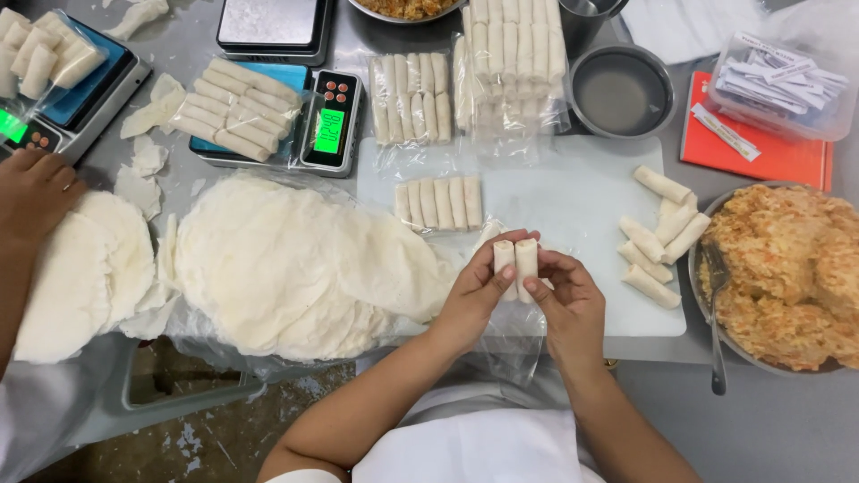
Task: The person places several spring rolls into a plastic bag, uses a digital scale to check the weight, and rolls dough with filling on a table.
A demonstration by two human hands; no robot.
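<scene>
Both my hands hold two pale spring rolls [515, 259] upright, side by side, over the near edge of a white cutting board [573, 215]. My left hand [474, 291] grips them from the left and my right hand [565, 295] from the right. Under my hands lies a clear plastic bag [510, 344]. A short row of finished rolls [438, 202] lies on the board beyond my hands. More loose rolls [660, 234] lie at the board's right side.
A big pile of round wrappers [286, 268] lies left of me. A metal bowl of orange filling [787, 268] with a spoon [716, 304] stands right. Scales [329, 125] carry bagged rolls [234, 109] at the back. Another person's hand [34, 192] rests on wrappers [80, 268] at far left.
</scene>
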